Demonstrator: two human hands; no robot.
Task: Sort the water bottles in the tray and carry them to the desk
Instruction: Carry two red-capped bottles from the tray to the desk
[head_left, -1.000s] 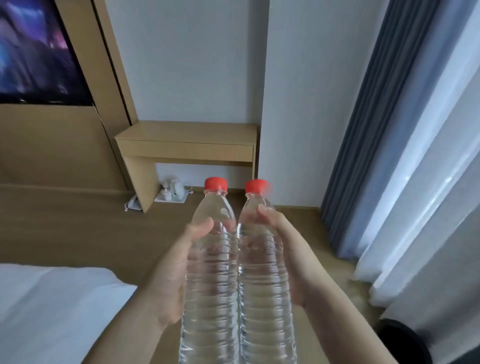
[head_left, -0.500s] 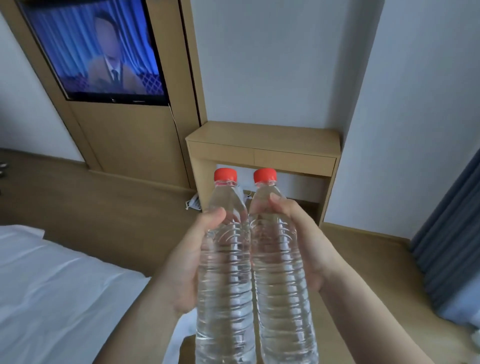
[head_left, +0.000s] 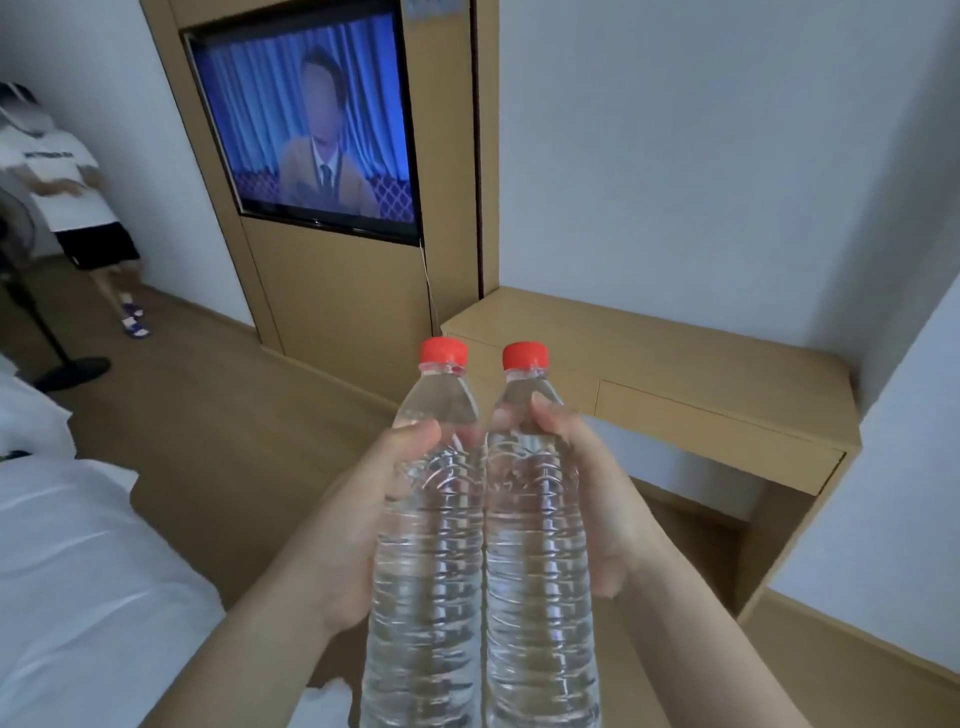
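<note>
Two clear water bottles with red caps stand upright side by side in front of me, touching each other. My left hand (head_left: 358, 525) grips the left bottle (head_left: 428, 545) around its upper body. My right hand (head_left: 597, 499) grips the right bottle (head_left: 537, 561) the same way, thumb across its shoulder. The light wooden desk (head_left: 675, 364) stands against the white wall just beyond the bottles, its top bare. No tray is in view.
A wall-mounted TV (head_left: 311, 119) in a wooden panel is on at the upper left. A white bed (head_left: 78, 571) fills the lower left. Another person (head_left: 67, 192) and a floor fan's base (head_left: 72, 371) stand at the far left. White wall (head_left: 883, 467) juts out on the right.
The view has swung left and closer: the desk is now nearer and to the right, the TV is in full view, the curtains are gone. Both hands still hold the bottles the same way.
</note>
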